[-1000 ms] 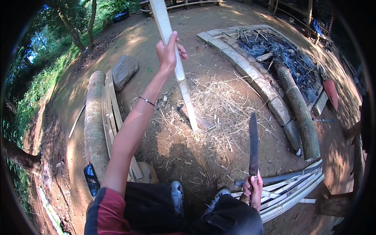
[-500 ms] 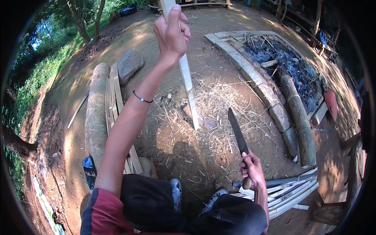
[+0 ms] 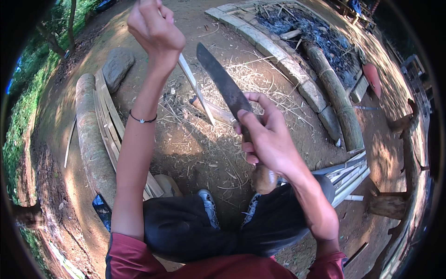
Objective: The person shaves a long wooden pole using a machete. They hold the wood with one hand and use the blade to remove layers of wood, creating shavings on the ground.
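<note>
High at the top left of centre, my left hand [image 3: 157, 33] is closed around the upper part of a long pale bamboo strip [image 3: 195, 85]. The strip slants down to the ground, its lower end by a short piece of wood [image 3: 220, 113] among the shavings. My right hand [image 3: 269, 139] grips a machete [image 3: 224, 86] near the base of its dark blade. The blade points up and to the left, beside the strip, and the rounded wooden handle end shows below my fingers. Whether blade and strip touch, I cannot tell.
Curly shavings [image 3: 265, 93] litter the dirt. On the left lie a thick bamboo log [image 3: 90, 125], split strips [image 3: 108, 122] and a rock [image 3: 117, 69]. A stone-edged fire pit [image 3: 274, 55] with ash and another bamboo pole [image 3: 335, 95] is at right, above stacked strips [image 3: 350, 176].
My right hand has risen with the machete from beside my knee toward the strip. My left hand, still on the strip, sits further left and higher in view; the whole view has shifted.
</note>
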The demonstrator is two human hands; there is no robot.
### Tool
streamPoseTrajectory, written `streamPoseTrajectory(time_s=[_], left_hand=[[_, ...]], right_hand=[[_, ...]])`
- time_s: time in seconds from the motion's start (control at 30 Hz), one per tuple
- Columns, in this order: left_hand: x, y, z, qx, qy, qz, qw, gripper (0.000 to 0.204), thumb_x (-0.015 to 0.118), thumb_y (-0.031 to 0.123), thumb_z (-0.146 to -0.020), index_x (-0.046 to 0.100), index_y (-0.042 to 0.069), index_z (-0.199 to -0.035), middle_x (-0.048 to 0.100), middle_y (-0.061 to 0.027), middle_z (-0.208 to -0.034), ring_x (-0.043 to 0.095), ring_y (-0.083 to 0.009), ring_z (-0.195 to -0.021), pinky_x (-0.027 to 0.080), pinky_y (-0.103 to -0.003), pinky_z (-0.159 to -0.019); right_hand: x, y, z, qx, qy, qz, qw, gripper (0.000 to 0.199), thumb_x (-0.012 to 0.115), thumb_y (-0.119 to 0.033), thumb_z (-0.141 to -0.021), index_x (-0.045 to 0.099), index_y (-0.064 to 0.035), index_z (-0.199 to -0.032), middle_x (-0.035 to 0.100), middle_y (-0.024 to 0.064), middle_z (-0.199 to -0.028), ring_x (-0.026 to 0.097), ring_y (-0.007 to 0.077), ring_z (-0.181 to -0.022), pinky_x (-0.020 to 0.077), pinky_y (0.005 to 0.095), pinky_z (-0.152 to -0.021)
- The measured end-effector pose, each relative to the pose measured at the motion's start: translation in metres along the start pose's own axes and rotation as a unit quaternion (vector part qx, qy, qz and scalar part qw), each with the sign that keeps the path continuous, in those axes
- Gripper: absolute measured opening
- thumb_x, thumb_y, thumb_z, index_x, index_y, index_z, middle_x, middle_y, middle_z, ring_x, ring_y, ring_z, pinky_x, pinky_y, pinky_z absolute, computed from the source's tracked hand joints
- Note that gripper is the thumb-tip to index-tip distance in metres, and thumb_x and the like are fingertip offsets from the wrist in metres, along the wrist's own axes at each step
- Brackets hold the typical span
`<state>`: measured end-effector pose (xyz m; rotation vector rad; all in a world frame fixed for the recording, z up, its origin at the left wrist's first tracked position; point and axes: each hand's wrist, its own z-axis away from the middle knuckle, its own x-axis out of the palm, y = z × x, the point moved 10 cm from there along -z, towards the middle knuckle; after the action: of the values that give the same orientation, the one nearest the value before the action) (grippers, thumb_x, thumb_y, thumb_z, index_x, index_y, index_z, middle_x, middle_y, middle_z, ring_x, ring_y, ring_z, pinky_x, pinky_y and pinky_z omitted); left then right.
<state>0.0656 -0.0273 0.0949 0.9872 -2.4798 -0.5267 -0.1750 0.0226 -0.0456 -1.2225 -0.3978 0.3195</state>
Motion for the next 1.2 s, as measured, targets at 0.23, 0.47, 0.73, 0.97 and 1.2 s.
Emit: streamPoseTrajectory(time_s=[0.23,0.47,0.73,0.97,1.2], left_hand=[[0.02,0.004,0.001,-0.089,-0.11,0.072,0.987,0.046,0.028,0.053,-0.099,0.037,0.01,-0.084,0.042,-0.0013,-0.068,0.035,-0.0116,-0.05,0.031,-0.028,-0.047],[0.03,0.032,0.023,-0.171,-0.145,0.048,0.973,0.048,0.033,0.058,-0.095,0.032,0.012,-0.082,0.026,0.0006,-0.066,0.024,-0.0122,-0.055,0.023,-0.028,-0.052],[0.035,0.025,0.028,-0.206,-0.093,0.072,0.971,0.037,0.04,0.043,-0.099,0.035,0.012,-0.081,0.027,0.0011,-0.065,0.025,-0.0113,-0.054,0.021,-0.027,-0.051],[0.046,0.026,0.025,-0.15,-0.172,0.082,0.97,0.025,0.046,0.018,-0.097,0.04,0.01,-0.074,0.022,0.0013,-0.056,0.024,-0.0092,-0.052,0.021,-0.024,-0.048],[0.058,0.02,0.029,-0.223,-0.196,0.167,0.94,0.023,0.044,0.017,-0.097,0.04,0.011,-0.074,0.025,0.0022,-0.053,0.023,-0.0074,-0.047,0.019,-0.023,-0.046]], right_hand=[[0.034,0.034,-0.002,-0.169,0.054,0.071,0.981,0.056,0.051,-0.003,-0.096,0.035,0.003,-0.149,0.058,0.0122,-0.066,0.045,0.0113,-0.051,0.042,0.0319,-0.052],[0.042,0.058,-0.016,-0.195,0.087,0.159,0.964,0.064,0.052,0.004,-0.088,0.033,0.0064,-0.149,0.059,0.0236,-0.06,0.064,0.0279,-0.052,0.051,0.0414,-0.059],[0.04,0.064,-0.022,-0.249,0.105,0.115,0.956,0.064,0.052,0.006,-0.087,0.035,0.0054,-0.148,0.055,0.018,-0.055,0.056,0.019,-0.046,0.0468,0.0355,-0.052],[0.023,0.074,-0.038,-0.1,0.033,0.044,0.993,0.071,0.053,0.009,-0.083,0.029,0.0078,-0.15,0.064,0.0198,-0.063,0.065,0.0244,-0.051,0.0528,0.0394,-0.053],[0.026,0.074,-0.036,-0.214,0.097,0.025,0.972,0.073,0.054,0.007,-0.086,0.031,-0.0069,-0.154,0.05,0.0145,-0.057,0.048,0.0147,-0.048,0.0455,0.0317,-0.054]])
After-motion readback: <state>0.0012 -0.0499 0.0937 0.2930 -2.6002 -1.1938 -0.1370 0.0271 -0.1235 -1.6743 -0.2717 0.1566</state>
